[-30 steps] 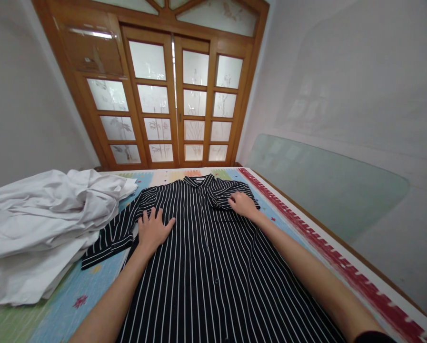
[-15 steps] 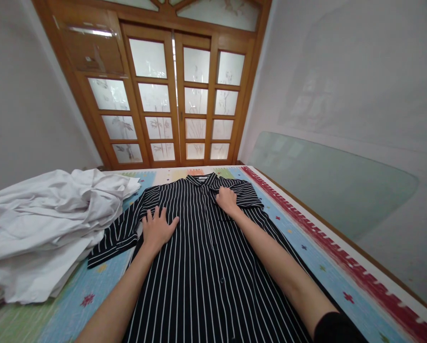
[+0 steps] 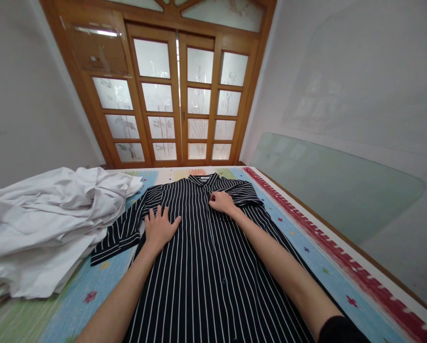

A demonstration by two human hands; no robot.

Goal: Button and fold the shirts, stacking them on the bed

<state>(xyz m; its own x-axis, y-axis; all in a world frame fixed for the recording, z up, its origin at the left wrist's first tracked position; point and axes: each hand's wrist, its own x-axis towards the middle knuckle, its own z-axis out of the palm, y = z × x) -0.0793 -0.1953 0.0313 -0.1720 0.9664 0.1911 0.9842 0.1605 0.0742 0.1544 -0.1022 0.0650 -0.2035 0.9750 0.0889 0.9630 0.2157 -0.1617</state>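
A black shirt with white stripes lies front up, its collar at the far end and its buttons down the middle. My left hand rests flat on the left side of its chest, fingers spread. On the right of the chest, just below the collar, my right hand is curled closed with its fingertips pinching the shirt front. The left sleeve is spread out to the side, while the right one lies bunched beyond my right hand.
A heap of white cloth lies to the left of the shirt. Beneath is a patterned blue, green and red cover. A pale glass sheet leans on the right wall. Wooden doors with glass panes stand behind.
My right hand has moved a little left, toward the button line, and its wrist has turned. My left hand stays flat on the shirt. The view has shifted slightly.
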